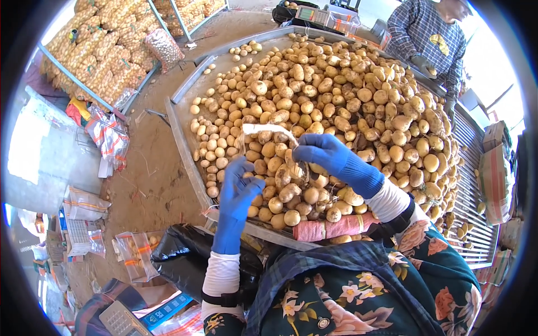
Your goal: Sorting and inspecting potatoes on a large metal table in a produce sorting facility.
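Both my hands wear blue knit gloves over a wide heap of potatoes [298, 113] on a metal-rimmed sorting table [185, 155]. My right hand [323, 155] pinches one end of a thin whitish strip [269, 127], whose exact material is unclear. The strip arches leftward, and its frayed far end hangs down just above my left hand [239, 185]. My left fingers are curled near that end; whether they grip it is blurred. Beneath my right forearm lies a rolled pink mesh bag [332, 228], tied with bands, at the table's near edge.
Across the table a gloved person [426, 46] handles a potato. A slatted metal grate [475, 201] adjoins the right side. Stacked mesh sacks of potatoes [109, 42] stand far left. A black plastic bag [189, 248] sits by the near left edge. A scale [313, 16] is behind.
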